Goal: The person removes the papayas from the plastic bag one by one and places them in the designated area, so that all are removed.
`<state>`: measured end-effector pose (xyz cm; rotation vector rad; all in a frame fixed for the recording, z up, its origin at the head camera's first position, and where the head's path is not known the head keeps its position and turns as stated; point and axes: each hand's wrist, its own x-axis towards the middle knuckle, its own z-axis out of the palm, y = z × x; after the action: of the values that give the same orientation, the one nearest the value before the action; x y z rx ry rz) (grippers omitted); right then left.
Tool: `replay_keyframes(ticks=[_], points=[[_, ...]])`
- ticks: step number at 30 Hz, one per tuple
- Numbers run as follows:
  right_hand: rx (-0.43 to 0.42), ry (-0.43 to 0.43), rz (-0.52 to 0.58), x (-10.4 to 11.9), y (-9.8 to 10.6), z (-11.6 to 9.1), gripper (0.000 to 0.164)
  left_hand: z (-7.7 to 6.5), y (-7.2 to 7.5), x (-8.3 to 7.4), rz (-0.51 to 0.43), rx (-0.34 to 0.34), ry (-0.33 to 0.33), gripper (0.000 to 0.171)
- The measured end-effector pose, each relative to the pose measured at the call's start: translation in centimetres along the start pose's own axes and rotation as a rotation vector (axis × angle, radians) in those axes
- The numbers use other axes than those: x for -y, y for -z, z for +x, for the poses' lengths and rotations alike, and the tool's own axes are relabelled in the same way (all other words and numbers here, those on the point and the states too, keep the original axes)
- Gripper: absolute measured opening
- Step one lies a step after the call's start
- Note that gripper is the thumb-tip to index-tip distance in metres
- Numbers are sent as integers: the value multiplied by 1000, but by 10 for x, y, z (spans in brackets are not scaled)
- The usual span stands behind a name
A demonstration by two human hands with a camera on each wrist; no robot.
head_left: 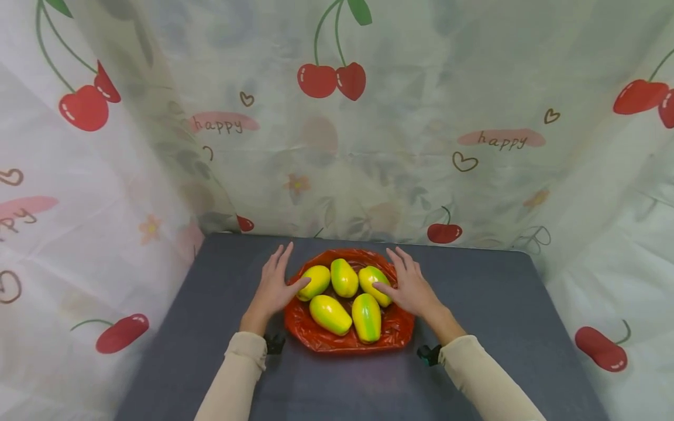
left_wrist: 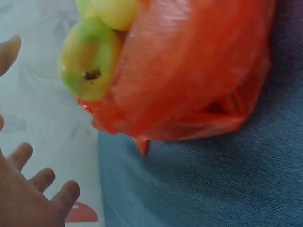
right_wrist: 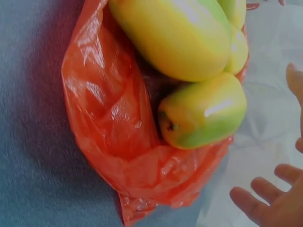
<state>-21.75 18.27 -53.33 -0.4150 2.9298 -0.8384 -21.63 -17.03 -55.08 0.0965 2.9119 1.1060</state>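
Several smooth, oblong yellow-green fruits (head_left: pixel 330 314), looking like papayas or mangoes, lie in a red plastic bag (head_left: pixel 321 344) with its mouth spread wide. My left hand (head_left: pixel 272 287) hovers at the bag's left side, fingers straight and spread. On the opposite side is my right hand (head_left: pixel 414 289), its fingers also extended. Both thumbs overlap the outer fruits in the head view, but the wrist views show a gap. A fruit with a dark stem end (left_wrist: pixel 90 59) shows past the bag's edge in the left wrist view. Another fruit (right_wrist: pixel 203 111) faces the right wrist camera.
The bag stands on a dark grey table (head_left: pixel 474 298), near its back edge. Around the table's back and sides hangs a pale curtain (head_left: pixel 389 169) printed with cherries and hearts. A small black device (head_left: pixel 429 354) sits at the right wrist.
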Motion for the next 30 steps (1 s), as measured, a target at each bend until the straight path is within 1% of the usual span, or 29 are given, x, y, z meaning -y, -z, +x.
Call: replay_keyframes(ticks=[6, 10, 12, 16, 20, 25, 28, 30], points=[[22, 6, 53, 0, -6, -1, 89, -6, -5, 10, -64, 28, 25, 97], [38, 12, 95, -3, -11, 1, 83, -9, -7, 19, -132, 51, 39, 97], [40, 9, 113, -4, -13, 2, 80, -10, -8, 23, -171, 62, 61, 98], [41, -3, 139, -6, -17, 6, 75, -12, -12, 30, -244, 81, 81, 98], [44, -13, 135, -6, -20, 9, 71, -13, -18, 37, -327, 84, 78, 97], [62, -20, 117, -2, -22, 11, 69, -13, -28, 49, -391, 82, 91, 94], [75, -23, 113, 1, -22, 13, 65, -14, -31, 54, -439, 75, 96, 89], [80, -16, 99, 3, -22, 14, 63, -15, -33, 56, -461, 64, 84, 86]])
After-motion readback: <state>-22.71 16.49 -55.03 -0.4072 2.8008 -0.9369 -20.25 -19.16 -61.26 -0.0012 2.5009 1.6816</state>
